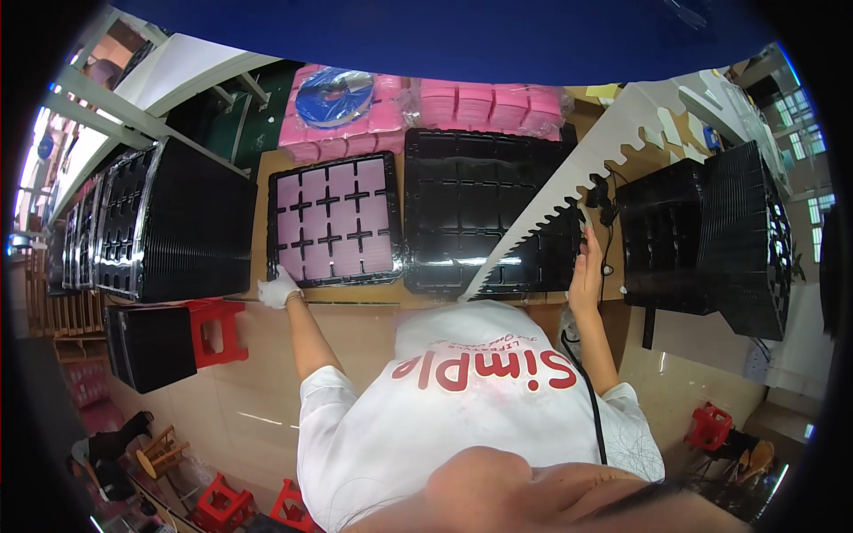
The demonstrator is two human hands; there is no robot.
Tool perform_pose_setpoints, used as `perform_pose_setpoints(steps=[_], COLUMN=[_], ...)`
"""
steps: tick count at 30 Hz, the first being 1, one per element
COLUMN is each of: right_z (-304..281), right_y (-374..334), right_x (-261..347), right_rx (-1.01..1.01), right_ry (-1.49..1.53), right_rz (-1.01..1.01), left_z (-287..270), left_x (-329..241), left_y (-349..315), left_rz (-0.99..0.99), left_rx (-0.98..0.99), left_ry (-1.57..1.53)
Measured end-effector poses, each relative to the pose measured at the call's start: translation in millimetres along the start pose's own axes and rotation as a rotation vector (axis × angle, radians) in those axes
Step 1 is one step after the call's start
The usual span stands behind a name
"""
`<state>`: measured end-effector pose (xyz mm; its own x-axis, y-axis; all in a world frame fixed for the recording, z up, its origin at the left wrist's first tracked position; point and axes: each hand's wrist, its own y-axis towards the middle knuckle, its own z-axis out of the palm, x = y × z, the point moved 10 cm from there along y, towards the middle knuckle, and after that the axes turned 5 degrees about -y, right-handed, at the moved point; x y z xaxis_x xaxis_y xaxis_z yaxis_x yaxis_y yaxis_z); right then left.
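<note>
A square black plastic tray [397, 222] lies left of the middle of the table, filled with pink foam sheets [342, 213] between cross-shaped black dividers. At its near left corner is my left hand [277, 290] in a white glove, closed on the rim with the thumb on top and the other fingers partly hidden. A larger pair of black trays [462, 204] with a glossy surface sits right beside it. My right hand [586, 271] rests along their right edge, fingers stretched out and nearly straight, with something whitish at the fingertips.
Pink foam blocks [484, 107] in clear wrap stand at the back, with a roll of blue film [334, 96] on top. Tall stacks of black trays rise at the left [191, 231] and right [742, 240]. A dark cable [608, 213] hangs near my right hand. A red stool [216, 333] stands below left.
</note>
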<state>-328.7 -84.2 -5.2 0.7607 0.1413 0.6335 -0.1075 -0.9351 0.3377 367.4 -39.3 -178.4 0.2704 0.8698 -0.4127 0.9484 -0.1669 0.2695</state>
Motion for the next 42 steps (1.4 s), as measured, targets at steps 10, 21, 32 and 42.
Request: perform_pose_setpoints(steps=[10, 21, 32, 42], right_z=[24.8, 17.4, 58.6, 167.7], right_y=[1.1, 10.7, 27.5, -43.3], right_x=[16.5, 7.5, 21.0, 52.4], right_rx=[0.08, 0.151, 0.288, 0.967], right_ry=[0.046, 0.057, 0.314, 0.873], right_rz=[-0.047, -0.08, -0.07, 0.333], left_z=[3.0, 21.2, -146.1, -144.9], left_x=[-159.3, -139.2, -228.3, -205.9], left_y=[-254.7, -259.1, -293.3, -305.1], left_rz=[1.125, 1.233, 0.52, 0.005], left_rx=[0.772, 0.709, 1.549, 1.357], left_ry=[-0.059, 0.241, -1.067, -1.237])
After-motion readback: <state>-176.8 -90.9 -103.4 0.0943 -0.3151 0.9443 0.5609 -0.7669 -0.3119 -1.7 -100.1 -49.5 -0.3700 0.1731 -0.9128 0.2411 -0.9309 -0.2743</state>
